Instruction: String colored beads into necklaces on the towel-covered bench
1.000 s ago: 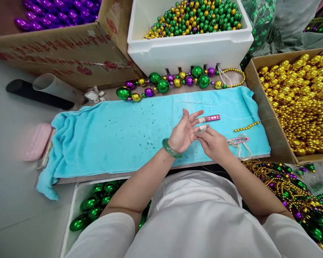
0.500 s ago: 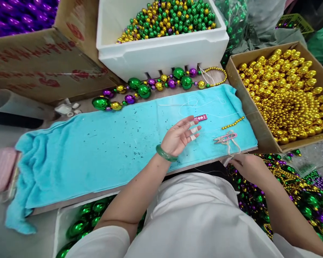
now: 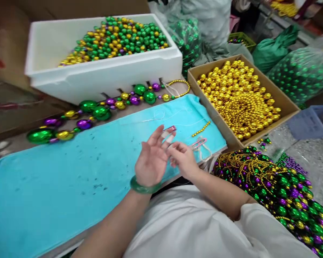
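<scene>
My left hand (image 3: 152,161) is palm up over the blue towel (image 3: 70,182), fingers stretched out and apart, with white tape round some of them. A green bangle (image 3: 144,186) circles its wrist. My right hand (image 3: 184,159) is closed in a pinch against the outer fingers of the left; what it pinches is hidden. Behind the left fingertips lies a small magenta tag (image 3: 172,128). Pink-handled snips (image 3: 199,142) with a pale cord rest just beyond the right hand, near a short gold bead strand (image 3: 201,129). A needle (image 3: 148,120) and loose white thread lie farther back.
A bead garland (image 3: 101,112) runs along the towel's back edge, before a white foam box (image 3: 107,79) of beads. At the right stands a cardboard box (image 3: 212,104) of gold beads. Piled necklaces (image 3: 271,186) lie below it. A blue crate (image 3: 309,122) sits far right.
My right hand has come from the table's front edge up to the left hand's fingers and now pinches there. The left hand has turned more palm up. The view has swung right.
</scene>
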Tool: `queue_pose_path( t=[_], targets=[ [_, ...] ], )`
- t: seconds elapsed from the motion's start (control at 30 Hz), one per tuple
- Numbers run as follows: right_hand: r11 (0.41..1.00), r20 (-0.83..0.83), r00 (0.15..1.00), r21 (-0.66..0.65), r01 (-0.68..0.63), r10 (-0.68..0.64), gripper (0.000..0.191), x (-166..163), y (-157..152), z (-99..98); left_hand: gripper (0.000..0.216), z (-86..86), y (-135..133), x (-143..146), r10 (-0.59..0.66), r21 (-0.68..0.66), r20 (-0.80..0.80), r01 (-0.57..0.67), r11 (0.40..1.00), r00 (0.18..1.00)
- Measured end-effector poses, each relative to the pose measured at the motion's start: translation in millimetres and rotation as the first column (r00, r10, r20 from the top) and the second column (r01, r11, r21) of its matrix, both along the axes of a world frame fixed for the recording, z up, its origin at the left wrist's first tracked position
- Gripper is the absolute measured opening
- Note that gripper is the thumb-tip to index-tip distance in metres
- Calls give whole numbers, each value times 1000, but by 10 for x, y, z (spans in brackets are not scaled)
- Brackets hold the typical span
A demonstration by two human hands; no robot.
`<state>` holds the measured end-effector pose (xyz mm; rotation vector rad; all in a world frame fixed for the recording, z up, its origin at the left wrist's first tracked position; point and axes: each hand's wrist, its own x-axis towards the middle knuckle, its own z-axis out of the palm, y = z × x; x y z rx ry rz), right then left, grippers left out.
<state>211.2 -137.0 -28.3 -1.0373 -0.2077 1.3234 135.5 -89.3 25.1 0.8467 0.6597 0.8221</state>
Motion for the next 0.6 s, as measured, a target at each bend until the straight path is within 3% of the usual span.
queue_pose_path(
  t=[0.23,0.33,0.43,0.5,0.6],
  targets=[
    [979,7,979,36,-203,203,36,301,6,-15,48,-16,43,13,-57,112,21,54,992,998],
    [939,235,911,-21,-343,338,35,497,-43,-12,45,-37,26,-5,-103,164,-63,112,980,993],
    [891,633,661,-103,-443,402,39,725,-126,54,34,-98,45,-68,-104,180,-265,156,971,958],
    [915,830,459,-141,-379,318,33,948,-166,169,29,-150,84,-149,-102,169,-395,181,969,913],
    [957,960,164,-186,-224,225,27,1460,-78,402,30,-225,150,-311,-79,120,-513,163,979,854]
  ],
)
